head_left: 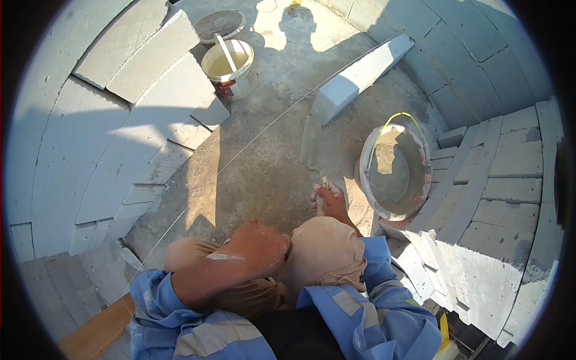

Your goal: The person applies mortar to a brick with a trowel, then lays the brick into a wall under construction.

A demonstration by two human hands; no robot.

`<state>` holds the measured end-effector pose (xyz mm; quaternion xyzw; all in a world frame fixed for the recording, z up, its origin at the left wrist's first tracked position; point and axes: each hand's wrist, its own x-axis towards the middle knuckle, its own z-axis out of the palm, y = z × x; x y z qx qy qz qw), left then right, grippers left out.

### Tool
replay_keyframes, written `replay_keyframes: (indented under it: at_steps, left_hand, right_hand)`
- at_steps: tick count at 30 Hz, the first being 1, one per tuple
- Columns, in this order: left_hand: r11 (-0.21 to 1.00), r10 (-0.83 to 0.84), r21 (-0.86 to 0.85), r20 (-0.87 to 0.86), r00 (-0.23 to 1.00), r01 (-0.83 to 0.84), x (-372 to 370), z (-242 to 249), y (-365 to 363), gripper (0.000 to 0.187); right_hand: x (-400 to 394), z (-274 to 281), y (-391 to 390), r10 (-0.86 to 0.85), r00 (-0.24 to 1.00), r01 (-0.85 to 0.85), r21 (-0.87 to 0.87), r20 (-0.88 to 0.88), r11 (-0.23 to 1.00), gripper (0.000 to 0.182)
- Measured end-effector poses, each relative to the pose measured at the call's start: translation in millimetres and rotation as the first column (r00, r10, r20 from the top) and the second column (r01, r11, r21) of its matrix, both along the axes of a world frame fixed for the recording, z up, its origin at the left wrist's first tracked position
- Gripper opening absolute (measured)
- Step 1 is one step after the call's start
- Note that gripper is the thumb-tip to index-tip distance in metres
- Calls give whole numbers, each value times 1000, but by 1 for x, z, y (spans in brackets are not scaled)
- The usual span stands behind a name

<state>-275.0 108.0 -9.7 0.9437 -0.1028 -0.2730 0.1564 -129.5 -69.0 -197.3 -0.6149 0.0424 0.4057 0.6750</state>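
My right hand [331,199] is closed round a short pale stick-like piece [320,207], just beyond my right knee [327,249]. A bit of it shows above and below the fingers; what it belongs to is unclear. My left hand [259,235] lies between my knees, at the end of a bent forearm with a whitish smear. Its fingers are hidden, as is anything in them. Ahead of my right hand a flat greyish strip [309,141] lies on the concrete floor [252,186].
Block stacks stand at left [90,144] and right [507,192]. A large bucket [365,171] with a yellow handle is at right; a white bucket [247,84] stands farther off. A long pale block [360,78] lies ahead. A thin string crosses the floor diagonally. A wooden board [99,327] is lower left.
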Motion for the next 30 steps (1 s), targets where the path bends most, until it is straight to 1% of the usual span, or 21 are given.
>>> replay_keyframes:
  at_steps: [1, 2, 4, 5, 6, 7, 8, 10, 14, 16, 17, 19, 20, 21, 23, 25, 26, 27, 28, 29, 30]
  left_hand:
    - [999, 8, -43, -17, 1000, -8, -3, 3, 0, 21]
    - [999, 19, -48, -14, 1000, -20, -7, 7, 2, 21]
    - [996, 70, 60, 34, 997, -72, -16, 11, 10, 12]
    - [994, 90, 57, 22, 996, -91, -21, 8, 12, 12]
    - [992, 95, 80, 58, 994, -100, -25, 5, 15, 11]
    - [989, 95, 102, 96, 991, -104, -27, 3, 17, 11]
    - [989, 102, 100, 88, 991, -111, -29, 3, 17, 11]
    - [985, 112, 117, 102, 989, -123, -29, 3, 20, 10]
    - [985, 122, 115, 79, 989, -131, -26, 5, 17, 12]
    - [986, 29, 159, 132, 991, -50, -22, 9, 17, 15]
    - [985, 37, 161, 132, 990, -59, -21, 10, 18, 15]
    - [993, 34, 102, 247, 969, -61, -22, 14, 16, 16]
    - [994, 39, 93, 238, 970, -62, -21, 17, 14, 16]
    - [996, 37, 67, 203, 978, -51, -18, 20, 14, 17]
    - [997, 48, 52, 172, 984, -57, -13, 26, 13, 19]
    - [998, 44, 35, 184, 982, -52, -11, 30, 11, 17]
    - [997, 69, 34, 175, 982, -76, -10, 33, 10, 17]
    - [998, 57, 9, 157, 986, -59, -8, 35, 9, 16]
    - [999, 39, -18, 143, 989, -37, -5, 35, 8, 15]
    - [999, 53, -20, 143, 988, -50, -3, 34, 6, 15]
    - [998, 51, -39, 145, 988, -46, -1, 32, 5, 14]
  right_hand:
    - [-2, -10, 16, 5, 998, -2, 40, -59, 999, 23]
    - [-4, -19, 31, 16, 998, -14, 35, -56, 999, 23]
    - [-7, -42, 61, -56, 970, 91, 142, -235, 986, 21]
    - [-4, -60, 71, -38, 969, 73, 138, -246, 988, 21]
    - [0, -85, 82, -43, 917, 148, 239, -396, 960, 20]
    - [2, -93, 90, -34, 844, 240, 321, -535, 916, 20]
    - [-2, -99, 88, -29, 840, 236, 317, -541, 919, 20]
    - [-3, -96, 88, 33, 877, 166, 367, -479, 915, 19]
    - [-6, -96, 76, -11, 864, 199, 323, -503, 925, 18]
    - [-2, -90, 72, 29, 860, 157, 319, -509, 935, 19]
    - [2, -88, 73, 38, 860, 149, 321, -509, 935, 19]
    - [1, -81, 65, 23, 904, 131, 327, -427, 936, 20]
    - [6, -87, 67, -10, 884, 183, 324, -468, 928, 20]
    - [8, -88, 65, -12, 883, 184, 323, -469, 928, 20]
    - [18, -89, 65, -77, 862, 195, 188, -501, 963, 19]
    - [17, -80, 64, -28, 863, 169, 236, -504, 957, 19]
    - [16, -77, 62, -6, 863, 165, 269, -505, 949, 20]
    - [16, -79, 63, 9, 860, 147, 265, -510, 953, 20]
    - [17, -81, 63, -13, 861, 148, 226, -508, 963, 21]
    - [20, -83, 64, -35, 865, 149, 190, -501, 970, 22]
    - [22, -82, 64, -18, 866, 131, 192, -500, 973, 22]
